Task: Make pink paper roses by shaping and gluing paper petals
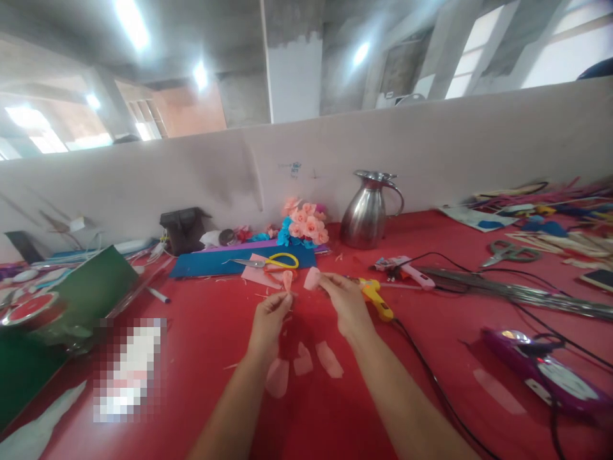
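Pinched in my left hand (272, 316) is a small rolled pink paper flower bud (287, 280), held upright. My right hand (342, 297) grips a loose pink paper petal (312, 278) by its right edge, a short gap from the bud. Several more cut petals (329, 359) lie on the red table (316, 421) below, between my forearms. Just beyond my hands are yellow-handled scissors (281, 260) on a piece of pink paper (258, 273). A yellow glue gun (377, 299) rests right beside my right hand, its cord running toward me.
A bunch of finished pink paper flowers (309, 223) and a steel jug (366, 214) stand at the back. Rightward are a pink glue gun (416, 273), grey scissors (511, 252) and a purple power strip (546, 370) with cords. Green sheets (103, 281) and tape lie left.
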`<state>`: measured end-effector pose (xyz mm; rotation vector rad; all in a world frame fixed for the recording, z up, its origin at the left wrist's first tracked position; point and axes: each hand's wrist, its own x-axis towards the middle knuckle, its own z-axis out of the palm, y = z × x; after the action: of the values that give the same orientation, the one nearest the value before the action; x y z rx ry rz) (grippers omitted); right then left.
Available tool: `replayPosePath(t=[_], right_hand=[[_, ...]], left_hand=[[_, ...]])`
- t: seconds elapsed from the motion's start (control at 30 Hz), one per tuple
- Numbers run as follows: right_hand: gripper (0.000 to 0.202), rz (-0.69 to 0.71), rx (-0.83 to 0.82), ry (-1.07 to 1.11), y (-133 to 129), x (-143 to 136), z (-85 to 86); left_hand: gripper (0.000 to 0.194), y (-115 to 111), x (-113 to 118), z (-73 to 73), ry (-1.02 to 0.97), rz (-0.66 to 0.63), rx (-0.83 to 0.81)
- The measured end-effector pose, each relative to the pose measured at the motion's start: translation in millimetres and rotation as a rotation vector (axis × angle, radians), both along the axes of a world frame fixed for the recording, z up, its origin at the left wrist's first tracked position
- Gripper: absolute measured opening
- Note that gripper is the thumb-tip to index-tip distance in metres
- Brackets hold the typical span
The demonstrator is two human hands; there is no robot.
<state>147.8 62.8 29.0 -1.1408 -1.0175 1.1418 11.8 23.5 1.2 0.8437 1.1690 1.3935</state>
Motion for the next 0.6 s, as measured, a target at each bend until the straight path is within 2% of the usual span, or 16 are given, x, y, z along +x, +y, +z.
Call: replayPosePath(t=[0.33,0.6], right_hand=[[0.02,0.015,0.022,0.008,-7.5,-7.9,2.3],[0.024,0.007,0.013,-0.024,-15.2,-16.4,2.2]], left_hand=[[0.031,1.2,2.6,-4.8,-0.11,-0.021,-0.057],[0.027,2.6,2.6,-10.7,-0.133,-0.027,-0.015]])
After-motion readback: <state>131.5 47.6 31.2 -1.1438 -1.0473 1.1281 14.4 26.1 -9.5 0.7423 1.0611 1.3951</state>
